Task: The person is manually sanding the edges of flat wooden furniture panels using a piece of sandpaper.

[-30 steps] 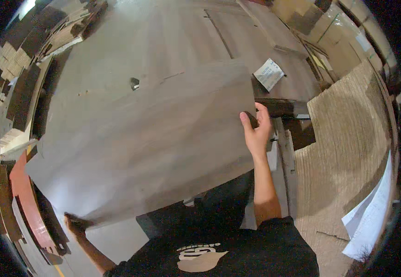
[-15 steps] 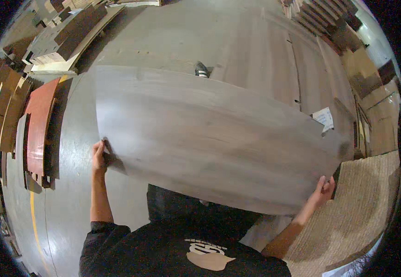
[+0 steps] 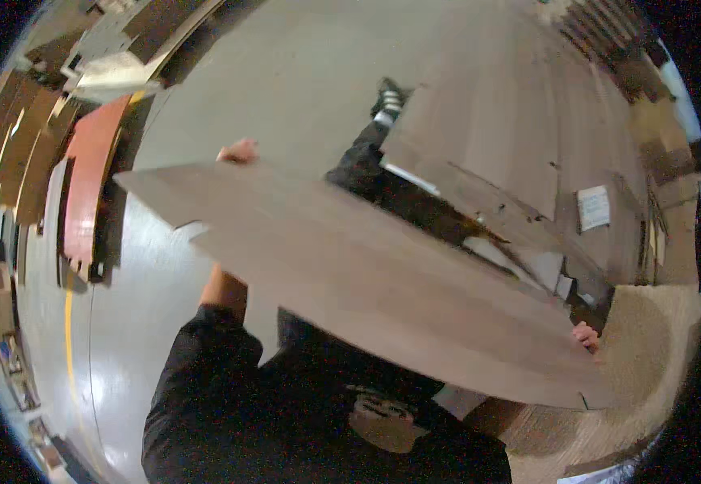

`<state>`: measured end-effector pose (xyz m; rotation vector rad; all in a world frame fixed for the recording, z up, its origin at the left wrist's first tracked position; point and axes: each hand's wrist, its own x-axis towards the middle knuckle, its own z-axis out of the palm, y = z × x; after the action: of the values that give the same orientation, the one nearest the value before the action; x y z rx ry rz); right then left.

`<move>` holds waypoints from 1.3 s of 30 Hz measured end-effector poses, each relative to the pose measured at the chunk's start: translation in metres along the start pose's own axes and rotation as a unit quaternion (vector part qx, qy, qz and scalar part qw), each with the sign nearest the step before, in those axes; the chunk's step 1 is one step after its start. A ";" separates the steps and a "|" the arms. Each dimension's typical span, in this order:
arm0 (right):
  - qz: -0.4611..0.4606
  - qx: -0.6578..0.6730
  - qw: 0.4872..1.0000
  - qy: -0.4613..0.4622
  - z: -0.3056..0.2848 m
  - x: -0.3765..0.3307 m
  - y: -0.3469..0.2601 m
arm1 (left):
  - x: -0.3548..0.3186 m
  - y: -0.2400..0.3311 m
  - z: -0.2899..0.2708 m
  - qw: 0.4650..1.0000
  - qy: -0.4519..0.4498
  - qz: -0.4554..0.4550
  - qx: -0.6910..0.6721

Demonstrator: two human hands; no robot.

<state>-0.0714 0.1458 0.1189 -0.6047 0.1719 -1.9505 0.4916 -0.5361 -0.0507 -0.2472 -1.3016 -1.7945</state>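
A large grey-brown wood-grain board (image 3: 366,274) spans the space in front of my body, tilted, its left end pointing up and away. There is a notch in its near edge close to the left end. My left hand (image 3: 240,152) is closed over the far edge near that end, and its forearm passes beneath the board. Fingers of my right hand (image 3: 586,336) curl over the far edge at the right end; the rest of that hand is behind the board.
Similar boards lie in a stack (image 3: 503,113) ahead on the right, with a white label sheet (image 3: 594,207) on it. A shoe with white stripes (image 3: 389,98) stands beside the stack. Ribbed brown material (image 3: 644,331) is at right; a red board (image 3: 92,177) is at left.
The board has turned and tilted, and its notch now shows at the left. Both hands have moved from the near edge to the far edge. More of the stack and a leg have come into view.
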 end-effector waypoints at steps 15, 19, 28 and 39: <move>0.184 -0.617 0.752 0.138 -0.054 0.052 -0.002 | 0.172 -0.320 0.273 0.976 -0.154 -0.153 0.037; -0.279 -0.393 0.873 -0.074 -0.072 0.053 0.038 | 0.153 -0.387 0.378 0.953 -0.222 -0.204 -0.026; -0.225 -0.401 0.887 -0.045 -0.049 -0.034 0.025 | 0.187 -0.373 0.365 0.946 -0.233 -0.215 0.070; -0.333 -0.486 0.786 0.187 0.096 -0.287 0.114 | 0.283 -0.287 0.363 0.922 -0.245 -0.180 0.240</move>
<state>0.1628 0.3613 0.0627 -1.0106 1.4578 -2.5879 -0.0037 -0.3618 0.0842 -0.1951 -2.2223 -1.6900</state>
